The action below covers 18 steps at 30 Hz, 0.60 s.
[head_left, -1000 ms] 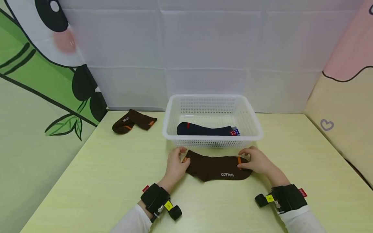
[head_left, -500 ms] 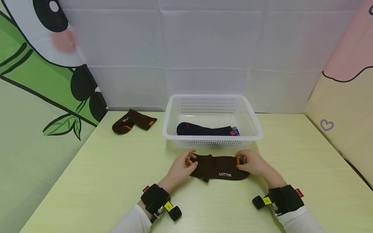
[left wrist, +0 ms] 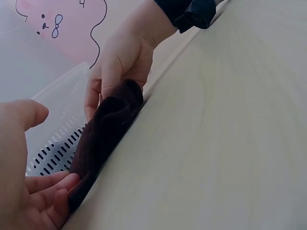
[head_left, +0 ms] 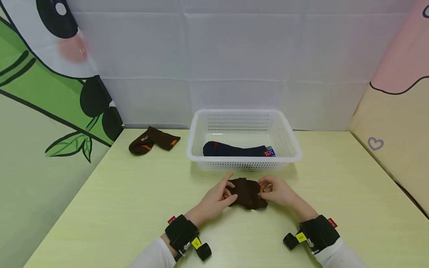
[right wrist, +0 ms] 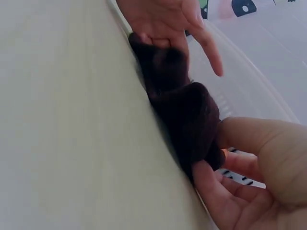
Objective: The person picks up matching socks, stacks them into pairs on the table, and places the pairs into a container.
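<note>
**Both hands bunch a brown sock in front of the basket**

Left hand (head_left: 214, 201) grips one end of the brown sock (head_left: 247, 196), thumb on top and fingers curled under it, while its index finger sticks out straight. Between the two hands the sock lies gathered into a short, thick bundle on the pale green surface (head_left: 127, 208). Right hand (head_left: 279, 193) pinches the other end, fingers curled round the fabric where an orange stripe shows. Just beyond both hands stands a white basket (head_left: 197, 149) with a dark navy sock (head_left: 234, 150) lying inside. Well off to the left of the left hand, near the far edge of the surface, lies a second brown sock (head_left: 152, 139), apart from everything else.
</note>
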Each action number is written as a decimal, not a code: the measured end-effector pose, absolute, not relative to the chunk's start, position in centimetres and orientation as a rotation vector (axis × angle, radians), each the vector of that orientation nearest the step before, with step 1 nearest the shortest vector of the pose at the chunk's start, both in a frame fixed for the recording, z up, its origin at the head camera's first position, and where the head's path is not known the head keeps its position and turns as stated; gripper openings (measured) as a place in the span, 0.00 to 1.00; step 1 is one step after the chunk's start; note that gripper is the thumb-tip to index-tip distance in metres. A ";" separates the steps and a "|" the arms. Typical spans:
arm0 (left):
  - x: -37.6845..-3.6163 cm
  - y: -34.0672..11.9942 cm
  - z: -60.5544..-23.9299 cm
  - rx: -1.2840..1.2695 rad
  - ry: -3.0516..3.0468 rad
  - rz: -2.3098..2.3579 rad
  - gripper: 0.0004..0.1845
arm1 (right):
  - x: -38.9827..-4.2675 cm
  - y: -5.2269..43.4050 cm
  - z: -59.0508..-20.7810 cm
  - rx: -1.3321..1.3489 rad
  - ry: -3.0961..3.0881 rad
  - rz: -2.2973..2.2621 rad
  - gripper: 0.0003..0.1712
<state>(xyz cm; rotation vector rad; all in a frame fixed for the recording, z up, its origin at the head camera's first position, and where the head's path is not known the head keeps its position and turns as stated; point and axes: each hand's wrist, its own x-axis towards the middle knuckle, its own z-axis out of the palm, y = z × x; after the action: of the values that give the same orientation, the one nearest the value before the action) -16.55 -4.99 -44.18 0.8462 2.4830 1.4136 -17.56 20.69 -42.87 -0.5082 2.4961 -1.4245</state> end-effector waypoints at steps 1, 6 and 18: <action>-16.5 -4.9 -44.1 0.860 2.486 1.401 0.36 | -17.5 20.5 -43.0 -0.485 2.448 -1.472 0.21; -16.2 -4.7 -43.9 0.912 2.519 1.333 0.33 | -17.2 19.5 -43.7 -0.425 2.225 -1.659 0.22; -15.7 -4.6 -43.6 0.958 2.570 1.288 0.28 | -16.3 17.5 -43.6 -0.464 1.928 -1.927 0.27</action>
<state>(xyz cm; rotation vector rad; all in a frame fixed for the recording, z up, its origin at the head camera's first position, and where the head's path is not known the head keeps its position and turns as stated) -15.73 -4.64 -43.60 0.9581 2.5700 1.2878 -16.31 17.49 -43.63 -0.4640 1.9279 -1.9269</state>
